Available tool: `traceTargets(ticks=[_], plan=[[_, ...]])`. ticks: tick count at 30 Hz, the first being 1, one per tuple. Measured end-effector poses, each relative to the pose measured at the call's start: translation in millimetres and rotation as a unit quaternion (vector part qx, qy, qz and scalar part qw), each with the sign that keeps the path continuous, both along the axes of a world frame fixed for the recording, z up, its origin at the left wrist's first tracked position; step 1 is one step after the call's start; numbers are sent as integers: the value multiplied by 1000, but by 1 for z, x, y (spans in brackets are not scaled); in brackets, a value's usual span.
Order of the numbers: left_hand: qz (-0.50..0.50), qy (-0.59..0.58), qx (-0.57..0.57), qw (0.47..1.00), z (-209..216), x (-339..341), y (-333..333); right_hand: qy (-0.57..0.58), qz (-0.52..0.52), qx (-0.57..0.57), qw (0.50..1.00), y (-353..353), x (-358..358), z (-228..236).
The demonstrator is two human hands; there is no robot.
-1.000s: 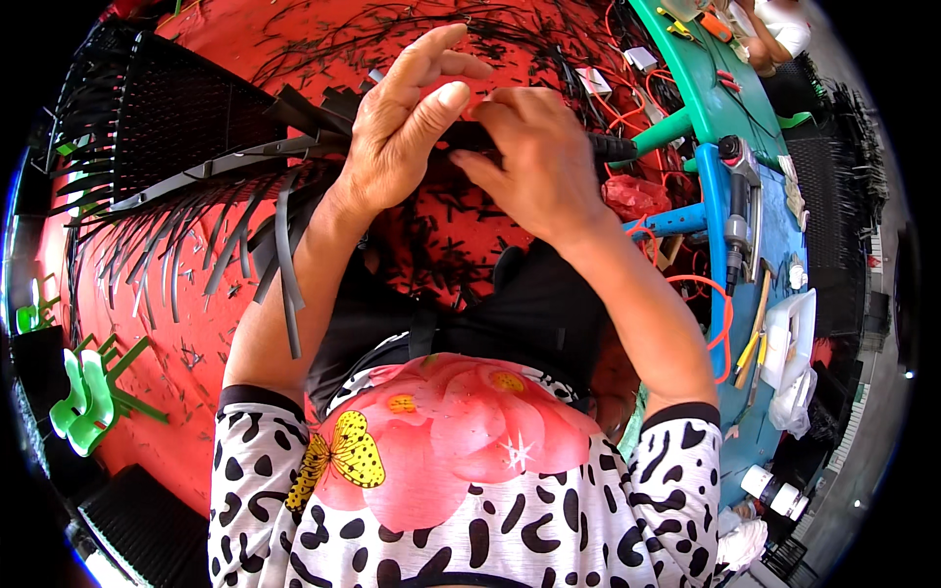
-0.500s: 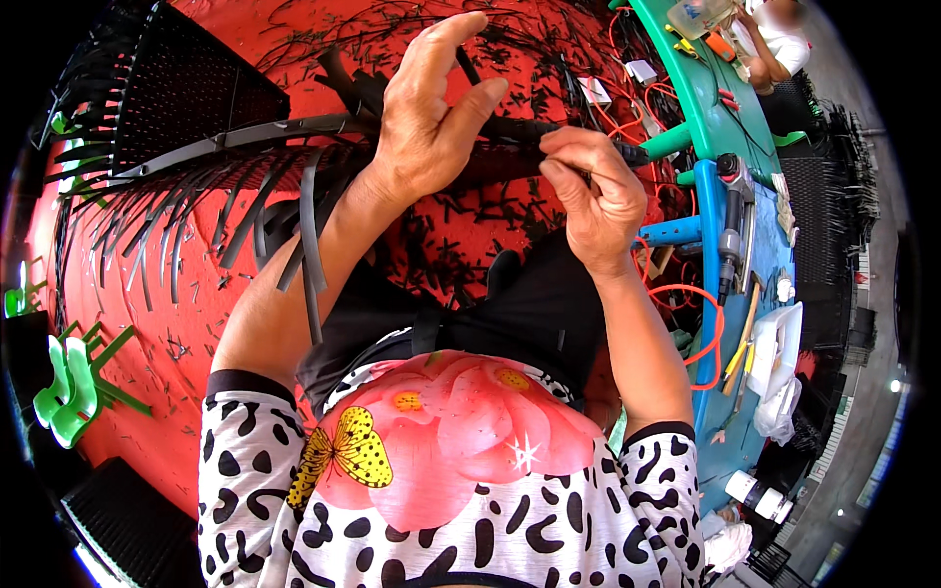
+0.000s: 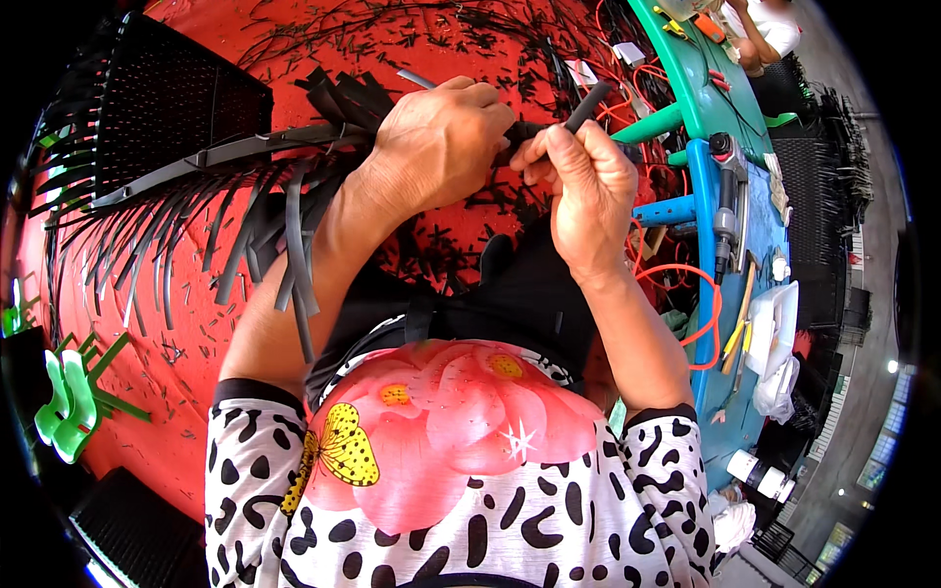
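Note:
A dark woven piece with a long fringe of black plastic strips (image 3: 186,225) stretches from the left to in front of me. My left hand (image 3: 441,137) is curled closed at its near end, and a grey-black strip end (image 3: 416,78) pokes out beyond the knuckles. Its fingertips are partly hidden. To its right, my right hand (image 3: 593,191) pinches a flat black strip (image 3: 589,106) between thumb and fingers, with the strip's end sticking up. Loose strips (image 3: 297,245) hang across my left forearm.
Black offcuts litter the red floor (image 3: 176,392). On the right stands a blue table (image 3: 730,421) with a power tool (image 3: 727,216), a hammer and a white tray (image 3: 774,328). An orange hose (image 3: 716,323) loops beside it. Another person (image 3: 755,39) sits at the far right.
My left hand has gone from spread fingers to a closed grip and turned knuckles up. A strip end now stands up from my right hand's pinch.

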State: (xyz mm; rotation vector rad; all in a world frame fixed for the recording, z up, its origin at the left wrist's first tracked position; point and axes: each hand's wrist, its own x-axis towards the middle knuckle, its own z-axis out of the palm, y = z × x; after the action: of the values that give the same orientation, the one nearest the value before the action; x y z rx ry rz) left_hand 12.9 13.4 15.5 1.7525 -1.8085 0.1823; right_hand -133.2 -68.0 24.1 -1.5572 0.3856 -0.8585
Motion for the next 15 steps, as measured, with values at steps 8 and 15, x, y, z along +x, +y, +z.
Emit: traceTargets(ticks=[8, 15], plan=[[8, 26, -55, 998, -3, -3, 1, 43, 18, -61, 997, 12, -16, 27], [23, -14, -76, 997, -15, -11, 5, 105, 33, -199, 974, -16, 15, 45]])
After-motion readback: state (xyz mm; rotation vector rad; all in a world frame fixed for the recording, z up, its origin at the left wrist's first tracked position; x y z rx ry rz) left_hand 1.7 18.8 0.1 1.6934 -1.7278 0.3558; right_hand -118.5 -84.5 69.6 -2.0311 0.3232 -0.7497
